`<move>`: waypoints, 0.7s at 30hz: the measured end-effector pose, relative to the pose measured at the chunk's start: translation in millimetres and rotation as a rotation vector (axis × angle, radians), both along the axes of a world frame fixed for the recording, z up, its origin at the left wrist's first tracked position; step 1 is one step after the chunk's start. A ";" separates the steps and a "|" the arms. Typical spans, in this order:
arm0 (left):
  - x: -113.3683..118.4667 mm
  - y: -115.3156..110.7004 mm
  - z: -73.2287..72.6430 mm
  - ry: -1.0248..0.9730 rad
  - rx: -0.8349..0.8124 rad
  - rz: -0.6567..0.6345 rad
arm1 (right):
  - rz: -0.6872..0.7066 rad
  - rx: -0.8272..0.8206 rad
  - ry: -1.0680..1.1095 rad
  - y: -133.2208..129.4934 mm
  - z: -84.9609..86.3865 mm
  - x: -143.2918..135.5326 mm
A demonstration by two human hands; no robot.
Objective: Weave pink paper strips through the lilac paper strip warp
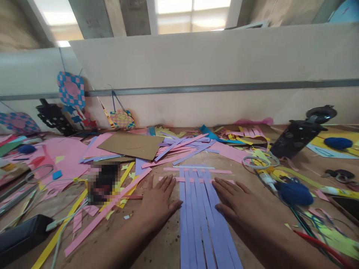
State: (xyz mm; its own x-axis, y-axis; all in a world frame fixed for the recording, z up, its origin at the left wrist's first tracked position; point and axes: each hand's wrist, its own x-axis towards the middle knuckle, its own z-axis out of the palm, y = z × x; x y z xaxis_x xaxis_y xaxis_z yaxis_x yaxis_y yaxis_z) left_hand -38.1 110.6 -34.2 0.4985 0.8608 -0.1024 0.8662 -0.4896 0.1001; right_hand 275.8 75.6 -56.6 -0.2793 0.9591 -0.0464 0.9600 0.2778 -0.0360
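Observation:
Several lavender paper strips (pixel 193 224) lie side by side on the table, running away from me. Near their far ends, a pink paper strip (pixel 185 179) crosses them, passing over some and under others; a second pink strip (pixel 223 172) crosses just beyond it. My left hand (pixel 159 198) rests flat at the left edge of the strips, its fingertips over the nearer pink strip's left end and its thumb by the lavender edge. On the other side, my right hand (pixel 234 200) lies flat with fingers stretched forward, beside that pink strip's right end.
A brown cardboard sheet (pixel 131 145) lies on coloured paper behind my left hand. Blue yarn (pixel 294 192) and a glue tube (pixel 267 179) are to the right. Black tumblers (pixel 298 136) stand towards the back. A black adapter (pixel 24 239) with cables lies front left.

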 end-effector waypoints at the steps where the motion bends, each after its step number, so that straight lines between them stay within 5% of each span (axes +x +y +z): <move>1: -0.2 0.2 -0.3 -0.008 0.006 0.001 | -0.005 0.006 0.001 -0.5 0.3 0.0; 16: 1.7 6.3 -0.4 0.007 0.063 -0.019 | -0.005 0.068 -0.011 -3.8 -4.9 1.2; 21: 19.3 -11.6 8.6 -0.029 -0.008 -0.083 | 0.047 0.084 0.016 -0.3 -0.3 0.0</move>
